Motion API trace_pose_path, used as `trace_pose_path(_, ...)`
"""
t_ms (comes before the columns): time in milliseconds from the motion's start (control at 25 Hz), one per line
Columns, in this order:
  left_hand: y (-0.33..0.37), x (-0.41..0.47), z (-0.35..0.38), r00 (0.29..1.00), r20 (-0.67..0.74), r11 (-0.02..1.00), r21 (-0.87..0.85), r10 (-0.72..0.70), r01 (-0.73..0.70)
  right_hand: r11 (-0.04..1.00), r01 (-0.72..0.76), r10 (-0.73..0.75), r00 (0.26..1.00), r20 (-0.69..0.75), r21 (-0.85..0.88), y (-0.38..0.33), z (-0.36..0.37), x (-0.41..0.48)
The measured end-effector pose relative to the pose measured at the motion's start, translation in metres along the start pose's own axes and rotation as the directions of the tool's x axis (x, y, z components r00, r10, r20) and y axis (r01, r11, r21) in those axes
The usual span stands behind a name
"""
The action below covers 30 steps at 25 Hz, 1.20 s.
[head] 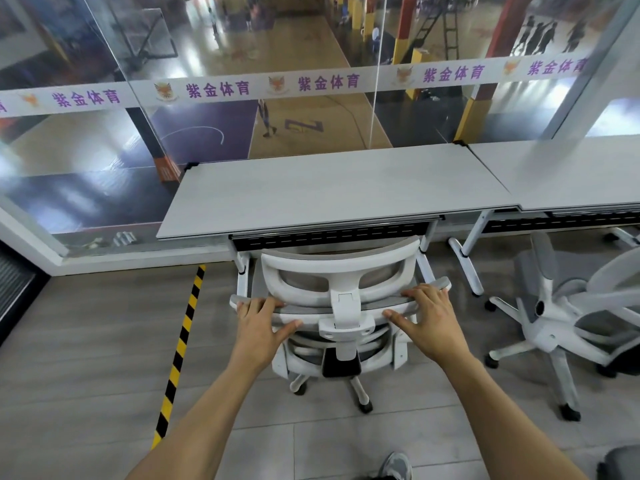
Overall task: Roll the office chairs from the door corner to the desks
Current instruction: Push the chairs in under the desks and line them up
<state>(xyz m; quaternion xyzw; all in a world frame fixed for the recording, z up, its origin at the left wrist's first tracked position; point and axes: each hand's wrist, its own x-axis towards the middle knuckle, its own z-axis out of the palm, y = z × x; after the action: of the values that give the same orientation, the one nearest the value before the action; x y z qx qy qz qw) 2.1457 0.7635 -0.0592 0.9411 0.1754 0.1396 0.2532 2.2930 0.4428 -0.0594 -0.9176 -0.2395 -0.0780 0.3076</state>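
Note:
A white office chair (341, 303) with grey mesh stands with its back to me, its headrest right at the front edge of a light grey desk (332, 188). My left hand (265, 323) lies on the left end of the backrest's top bar, fingers over it and thumb below. On the right end of the same bar rests my right hand (427, 318), gripping in the same way. The chair's seat is hidden under the desk; its castors show on the floor below.
A second white chair (568, 317) stands to the right, in front of a second desk (571, 174). A glass wall runs behind both desks. Yellow-black tape (181, 344) crosses the grey floor at left. My shoe (396, 465) shows at the bottom.

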Motion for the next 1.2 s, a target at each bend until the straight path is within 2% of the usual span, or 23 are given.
trace_pose_path(280,0.008,0.011,0.005,0.998,0.049,1.000,-0.005,-0.024,0.025,1.000,-0.017,0.018,1.000,0.025,-0.018,0.008,-0.004,0.010)
trace_pose_path(520,0.005,0.020,0.002,0.994,0.107,1.000,0.017,-0.016,0.014,0.999,-0.038,0.037,0.999,-0.012,-0.019,0.007,0.002,0.006)
trace_pose_path(1000,0.014,0.005,0.006,0.996,0.087,0.999,0.041,-0.017,0.014,0.998,-0.052,0.052,0.999,0.002,-0.030,-0.001,-0.013,-0.005)
trace_pose_path(1200,0.041,-0.005,-0.009,0.998,0.026,0.960,0.272,0.054,-0.059,0.996,-0.070,0.072,0.997,0.029,-0.059,-0.010,-0.017,-0.004)
